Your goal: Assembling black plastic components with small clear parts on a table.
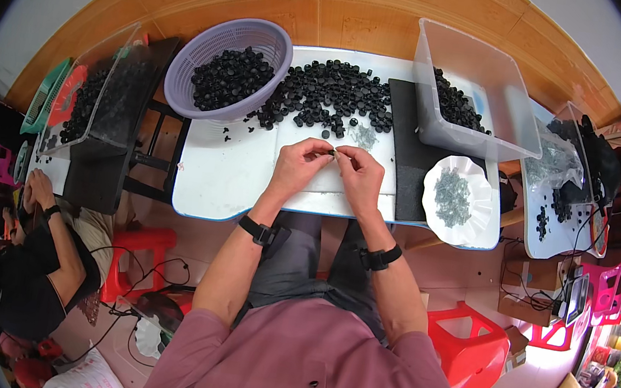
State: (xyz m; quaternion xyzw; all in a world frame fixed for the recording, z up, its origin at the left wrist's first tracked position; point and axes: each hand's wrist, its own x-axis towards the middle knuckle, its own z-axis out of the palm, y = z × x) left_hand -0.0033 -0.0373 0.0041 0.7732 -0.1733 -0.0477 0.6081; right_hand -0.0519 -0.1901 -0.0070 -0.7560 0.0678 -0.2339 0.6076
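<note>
My left hand [301, 166] pinches a small black cap-like part [332, 152] between thumb and fingertips, above the near middle of the white table. Fingertips of my right hand [361, 177] press together right against it; whatever they grip is too small to make out. Just beyond my hands lies a broad heap of small black round caps [338, 93]. A little scatter of tiny clear pieces [364, 137] sits at the heap's near edge. To the right, a white fluted dish [479, 219] holds more clear pieces [452, 198].
A purple basket [176, 78] of black parts stands at the far left. At the far right, a clear plastic bin [472, 140] holds more, beside a black mat [413, 177]. Red stools [466, 351] flank me. A co-worker [38, 269] sits at the left table.
</note>
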